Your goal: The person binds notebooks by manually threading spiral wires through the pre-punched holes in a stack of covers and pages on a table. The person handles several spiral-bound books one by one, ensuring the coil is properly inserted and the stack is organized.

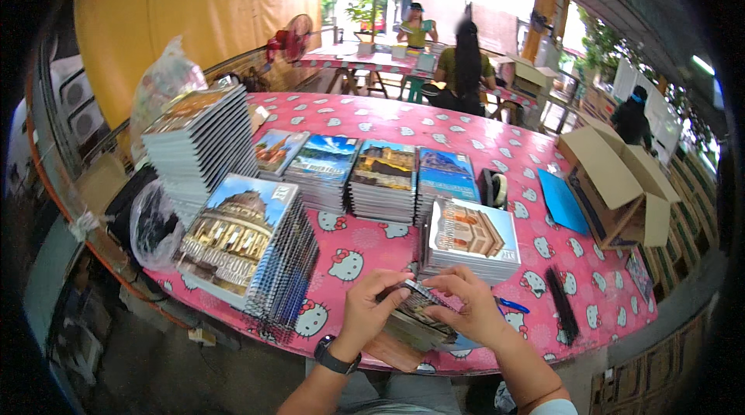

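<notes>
At the table's near edge, my left hand (pixel 371 314) and my right hand (pixel 471 308) both grip a notebook (pixel 427 318) with a picture cover. Their fingers pinch its upper edge, where a dark binding runs; the fingers hide part of it. Under the notebook shows a brown flat board (pixel 394 353). Just beyond my right hand stands a stack of notebooks with a building on the cover (pixel 473 232). To the left rises a tall spiral-bound stack (pixel 248 244). A blue pen (pixel 514 305) lies right of my right hand, with a bundle of thin black strips (pixel 563 306) farther right.
Several notebook stacks (pixel 384 182) line the table's middle, and another tall stack (pixel 198 143) stands far left by plastic bags (pixel 159 221). A tape roll (pixel 499 190), a blue sheet (pixel 564 201) and an open cardboard box (pixel 617 182) are right. Other people (pixel 466 65) work beyond.
</notes>
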### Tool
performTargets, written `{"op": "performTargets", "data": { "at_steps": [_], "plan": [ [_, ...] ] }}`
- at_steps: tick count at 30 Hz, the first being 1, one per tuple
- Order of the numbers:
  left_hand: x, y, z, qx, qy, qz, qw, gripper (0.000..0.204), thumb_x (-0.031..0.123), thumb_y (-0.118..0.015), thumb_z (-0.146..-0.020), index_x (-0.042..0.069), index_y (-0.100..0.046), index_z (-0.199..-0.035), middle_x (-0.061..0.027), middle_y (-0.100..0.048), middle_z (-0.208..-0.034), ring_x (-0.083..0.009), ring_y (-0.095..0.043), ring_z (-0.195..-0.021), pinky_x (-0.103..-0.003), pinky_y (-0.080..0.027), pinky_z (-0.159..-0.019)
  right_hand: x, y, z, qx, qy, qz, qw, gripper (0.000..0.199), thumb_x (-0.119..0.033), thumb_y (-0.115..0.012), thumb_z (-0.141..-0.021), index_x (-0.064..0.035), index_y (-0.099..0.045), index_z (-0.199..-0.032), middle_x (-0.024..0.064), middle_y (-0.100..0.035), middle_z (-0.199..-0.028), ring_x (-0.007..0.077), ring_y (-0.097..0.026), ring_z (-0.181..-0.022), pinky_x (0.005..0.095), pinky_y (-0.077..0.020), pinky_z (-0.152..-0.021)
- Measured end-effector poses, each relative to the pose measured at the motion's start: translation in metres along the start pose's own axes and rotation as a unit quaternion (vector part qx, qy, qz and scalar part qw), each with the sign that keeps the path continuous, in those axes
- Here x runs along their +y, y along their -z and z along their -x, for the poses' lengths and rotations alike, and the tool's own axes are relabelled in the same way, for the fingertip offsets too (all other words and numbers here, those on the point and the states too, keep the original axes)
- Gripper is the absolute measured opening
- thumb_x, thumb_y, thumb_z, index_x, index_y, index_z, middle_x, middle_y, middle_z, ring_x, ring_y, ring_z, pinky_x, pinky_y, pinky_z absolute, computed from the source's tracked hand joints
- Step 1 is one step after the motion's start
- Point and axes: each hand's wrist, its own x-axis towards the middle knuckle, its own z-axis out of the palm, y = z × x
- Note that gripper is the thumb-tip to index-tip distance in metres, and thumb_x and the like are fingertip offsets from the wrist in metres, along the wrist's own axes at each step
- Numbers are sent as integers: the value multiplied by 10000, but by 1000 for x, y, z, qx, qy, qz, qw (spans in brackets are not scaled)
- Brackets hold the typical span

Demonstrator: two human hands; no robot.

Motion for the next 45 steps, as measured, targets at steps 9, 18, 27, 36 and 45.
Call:
{"op": "performTargets", "data": {
  "at_steps": [9, 18, 27, 36, 45],
  "plan": [
    [11, -18, 4, 0, 49, 80, 996, 194, -21, -676, -748, 17, -644, -935, -56, -620, -899, -117, -596, -829, -236, -476, -707, -10, -12, 10, 149, 46, 16, 988, 267, -73, -658, -764, -38, -600, -1022, 135, -586, -871, 274, -574, -798, 347, -465, -680],
    [16, -22, 9, -13, -39, 47, 998, 146, -54, -646, -763, -7, -622, -899, -79, -632, -932, -130, -597, -866, -247, -478, -771, -18, -6, 4, 119, 50, 67, 989, 215, -130, -725, -707, -36, -565, -816, 103, -532, -773, 266, -514, -685, 337, -429, -601],
    [30, -11, 1, 41, -34, 26, 998, 408, -40, -664, -753, 10, -491, -1119, -100, -592, -1032, -158, -567, -966, -282, -457, -836, -38, -2, -18, 82, 140, 170, 972, 219, -23, -641, -720, -5, -561, -923, 132, -546, -810, 320, -536, -746, 383, -450, -631],
    [77, 56, 22, 175, -46, -86, 980, 766, 51, -721, -720, -19, -262, -1330, -141, -498, -1187, -184, -500, -1066, -321, -419, -894, -90, 31, -82, 374, 152, -308, 862, 105, -117, -510, -897, -52, -586, -931, -24, -531, -813, 58, -479, -728, 238, -411, -680],
    [104, 228, 6, 298, -38, -535, 790, 287, 113, -635, -825, -44, -575, -1057, -53, -596, -912, -102, -539, -817, -242, -428, -727, -8, -127, -217, 248, 149, 10, 957, 196, -137, -538, -837, -12, -596, -976, 133, -603, -880, 290, -568, -856, 376, -440, -756]
  ]
}}
